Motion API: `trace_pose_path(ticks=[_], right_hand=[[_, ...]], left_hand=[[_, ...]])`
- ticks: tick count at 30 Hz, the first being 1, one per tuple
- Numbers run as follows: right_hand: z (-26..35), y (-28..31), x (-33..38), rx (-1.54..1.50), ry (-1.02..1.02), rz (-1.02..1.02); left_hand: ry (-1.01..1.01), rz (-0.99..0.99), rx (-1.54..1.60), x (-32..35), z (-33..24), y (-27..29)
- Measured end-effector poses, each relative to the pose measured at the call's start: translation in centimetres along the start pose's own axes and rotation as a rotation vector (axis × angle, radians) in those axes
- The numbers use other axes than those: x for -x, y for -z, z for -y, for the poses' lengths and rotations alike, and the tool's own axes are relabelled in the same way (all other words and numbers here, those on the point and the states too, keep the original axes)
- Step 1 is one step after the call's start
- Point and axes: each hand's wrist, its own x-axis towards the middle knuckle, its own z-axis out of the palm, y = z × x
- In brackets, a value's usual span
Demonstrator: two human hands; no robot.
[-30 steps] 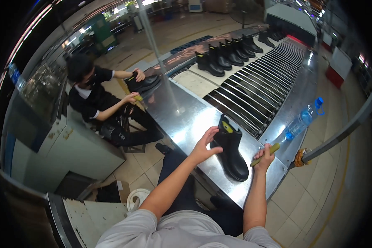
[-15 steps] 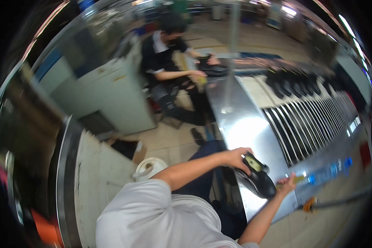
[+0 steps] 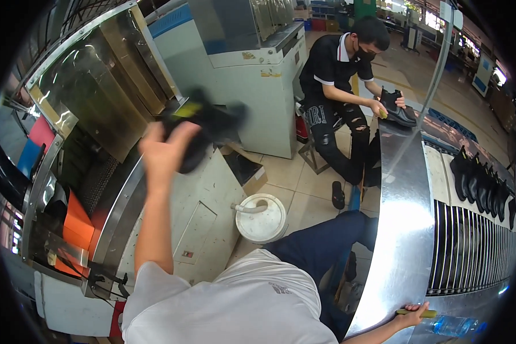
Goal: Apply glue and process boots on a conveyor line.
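Note:
My left hand (image 3: 169,143) is raised at the left and grips a black shoe (image 3: 203,129), smeared by motion, with a bright yellow-green patch. The shoe is in front of the metal-framed machine (image 3: 112,221) and above its pale side panel. Down at the lower right, my right hand (image 3: 413,315) is closed around a narrow yellowish piece (image 3: 427,313), its exact kind unclear. That hand is over the metal bench (image 3: 398,246), close to a clear plastic bottle (image 3: 453,325).
A seated person in black (image 3: 341,74) holds another black shoe (image 3: 400,109) at the bench's far end. Several black shoes (image 3: 481,183) stand beyond a slatted rack (image 3: 470,252). A white bucket (image 3: 262,221) is on the floor beside a cardboard box (image 3: 253,179).
My left hand has carried the shoe from the bench leftward to the machine. My right hand keeps the yellowish piece by the bottle. The view has swung left.

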Motion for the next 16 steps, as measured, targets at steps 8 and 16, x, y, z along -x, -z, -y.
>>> trace_pose_path(ticks=[8, 16], right_hand=[[-0.2, -0.6, 0.2, 0.056, 0.019, 0.041], [-1.0, 0.4, 0.0, 0.089, 0.040, 0.051]], left_hand=[[0.326, -0.097, -0.359, -16.8, 28.0, 17.0], [0.811, -0.270, -0.607, -20.3, 39.5, 21.2]])
